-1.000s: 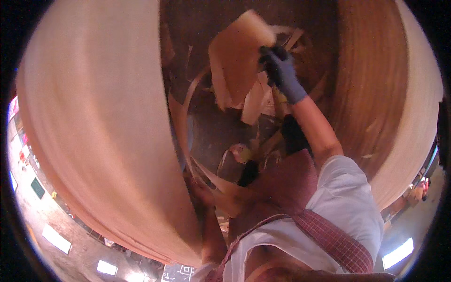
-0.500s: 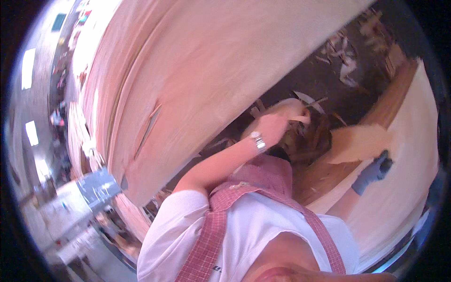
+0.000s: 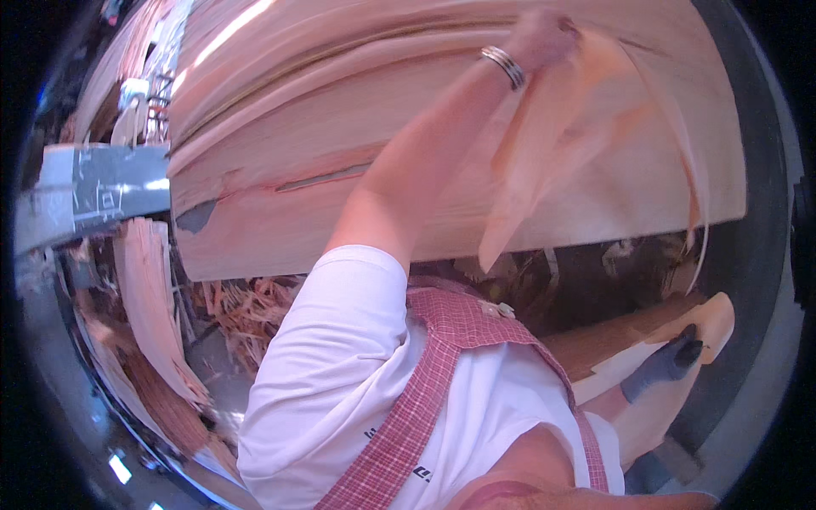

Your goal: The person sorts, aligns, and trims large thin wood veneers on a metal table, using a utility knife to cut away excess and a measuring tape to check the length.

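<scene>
My bare left hand [image 3: 544, 41], with a metal band at the wrist, is closed on thin, torn wood veneer pieces [image 3: 544, 161]. They hang from it, blurred by motion, over a broad stack of veneer sheets [image 3: 459, 195]. Low on the right is my right hand [image 3: 663, 367], in a grey glove with dark fingertips. Its fingers look curled against a pale veneer sheet [image 3: 718, 319]; whether they grip its edge is hidden. The stack's top sheet has a long split [image 3: 327, 177] in it, left of my left forearm.
Beyond the stack's left end stands a grey metal surface [image 3: 119, 189]. A bundle of veneer strips [image 3: 153, 297] lies below it. Torn wood scraps [image 3: 246, 314] fill the gap between the stack and me. Dark floor [image 3: 756, 246] runs along the right.
My left hand has risen from near my apron to above the stack, now with larger veneer pieces trailing from it. The view has turned toward the stack. My right hand stays at the pale sheet.
</scene>
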Tool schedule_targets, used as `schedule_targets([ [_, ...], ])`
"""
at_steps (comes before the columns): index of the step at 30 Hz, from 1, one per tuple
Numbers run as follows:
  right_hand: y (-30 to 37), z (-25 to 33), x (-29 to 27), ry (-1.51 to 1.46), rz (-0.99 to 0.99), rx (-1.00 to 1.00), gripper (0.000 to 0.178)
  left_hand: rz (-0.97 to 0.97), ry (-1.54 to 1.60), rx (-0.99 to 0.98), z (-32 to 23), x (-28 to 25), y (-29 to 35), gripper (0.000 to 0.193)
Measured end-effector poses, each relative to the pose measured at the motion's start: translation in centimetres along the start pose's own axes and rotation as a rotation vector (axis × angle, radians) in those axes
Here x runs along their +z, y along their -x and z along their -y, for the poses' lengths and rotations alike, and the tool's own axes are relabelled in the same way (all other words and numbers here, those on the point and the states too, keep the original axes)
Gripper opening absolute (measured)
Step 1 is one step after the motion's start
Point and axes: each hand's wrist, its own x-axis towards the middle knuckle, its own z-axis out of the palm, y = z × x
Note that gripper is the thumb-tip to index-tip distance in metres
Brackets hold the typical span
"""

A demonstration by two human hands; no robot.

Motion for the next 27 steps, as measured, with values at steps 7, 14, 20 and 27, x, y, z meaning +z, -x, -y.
schedule_targets([
  [7, -13.3, 25.0, 3.3, -0.465, 0.053, -0.169, 0.022, -0.683, 0.288, -0.009, 8.0, -21.3, 5.2, 0.042],
  [14, -14.6, 48.9, 3.0, -0.973, 0.686, -0.43, 0.021, -0.623, 0.222, -0.397, 7.6, -18.0, 28.7, 0.056],
  [20, -11.9, 61.6, 1.3, -1.455, 0.888, -0.838, 0.03, -0.24, 0.847, -0.28, 2.8, -16.1, 36.7, 0.086],
  [27, -9.8, 73.9, -2.9, -2.007, 1.087, -0.248, 0.014, -0.339, 0.513, -0.309, 1.2, -24.6, 40.8, 0.098],
])
